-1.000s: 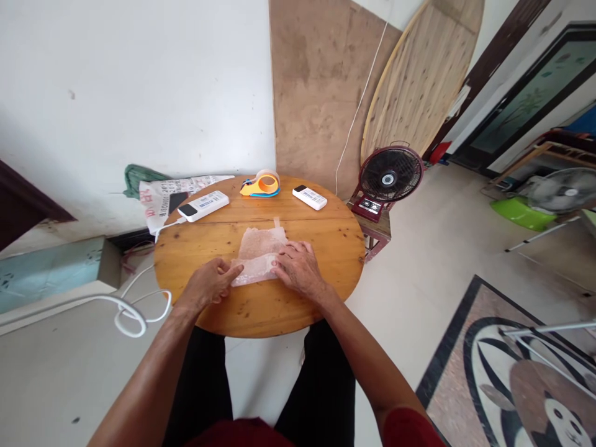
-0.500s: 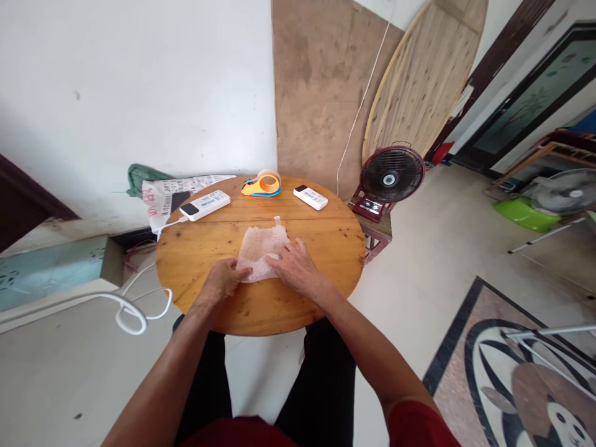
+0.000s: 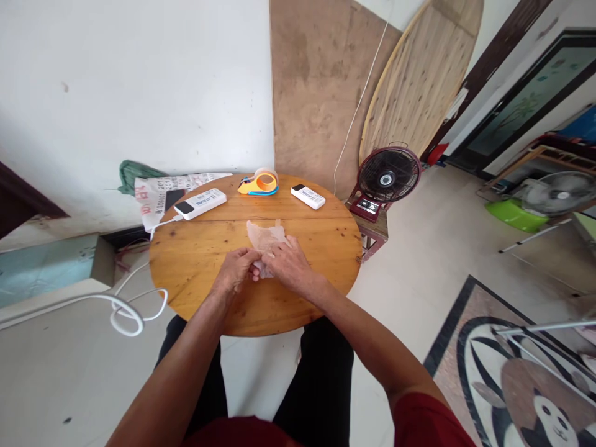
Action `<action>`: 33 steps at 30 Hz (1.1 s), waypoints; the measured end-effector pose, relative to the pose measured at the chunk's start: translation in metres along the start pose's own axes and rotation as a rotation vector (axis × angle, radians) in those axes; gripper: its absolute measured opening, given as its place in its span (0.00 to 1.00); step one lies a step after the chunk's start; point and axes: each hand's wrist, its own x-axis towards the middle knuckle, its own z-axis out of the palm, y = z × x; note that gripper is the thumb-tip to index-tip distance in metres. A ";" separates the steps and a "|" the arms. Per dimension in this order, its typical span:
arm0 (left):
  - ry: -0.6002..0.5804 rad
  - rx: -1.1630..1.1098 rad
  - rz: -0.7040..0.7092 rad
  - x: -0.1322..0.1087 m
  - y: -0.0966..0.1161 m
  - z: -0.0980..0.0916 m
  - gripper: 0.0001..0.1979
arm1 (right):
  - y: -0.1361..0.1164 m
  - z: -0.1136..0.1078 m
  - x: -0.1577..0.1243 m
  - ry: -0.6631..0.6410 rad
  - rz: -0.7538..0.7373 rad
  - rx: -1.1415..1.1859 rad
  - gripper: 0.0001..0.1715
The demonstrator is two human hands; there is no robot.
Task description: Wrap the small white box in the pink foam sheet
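The sheet of bubble wrap (image 3: 267, 237) is lying at the middle of the round wooden table (image 3: 195, 273), taking the table as the dial with noon toward the wall. It is looking whitish and translucent, with the wood tone showing through; its surface is crinkling, and its near part is bunching up between the hands. One loose corner is pointing toward eleven o'clock, and a narrow clear strip (image 3: 278, 222) is sticking out from its far edge toward twelve.

The left hand (image 3: 236, 268) is coming in from seven o'clock, its thumb and forefinger pinching together on the wrap's near-left edge. The right hand (image 3: 291, 266) is lying over the wrap's right side from four o'clock, its fingers bending close beside the left fingertips; their tips are partly hiding, so I cannot tell whether they are clamping.

At twelve, the orange tape dispenser (image 3: 251, 185) is holding a roll of clear tape (image 3: 267, 172). Beyond the rim at ten, a printed sack (image 3: 153, 187) is lying by the wall, its contents hiding from sight. One white device (image 3: 202, 203) with a cable plugging into it is resting at ten; another white device (image 3: 308, 196) is resting at one.
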 end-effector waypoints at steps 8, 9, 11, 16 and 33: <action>-0.216 0.218 0.063 -0.009 0.010 0.001 0.08 | 0.007 -0.007 -0.004 0.034 0.074 0.143 0.17; -0.241 0.275 0.076 -0.011 0.012 0.001 0.07 | 0.010 -0.006 -0.007 0.030 0.080 0.185 0.18; -0.242 0.394 0.126 -0.014 0.015 0.000 0.09 | 0.017 -0.004 -0.014 0.032 0.102 0.282 0.21; -0.268 0.629 0.310 -0.015 0.011 -0.003 0.12 | 0.029 0.006 -0.040 0.053 0.245 0.452 0.18; -0.101 1.223 0.781 -0.002 -0.003 0.004 0.12 | 0.026 0.017 -0.046 0.059 0.850 0.458 0.41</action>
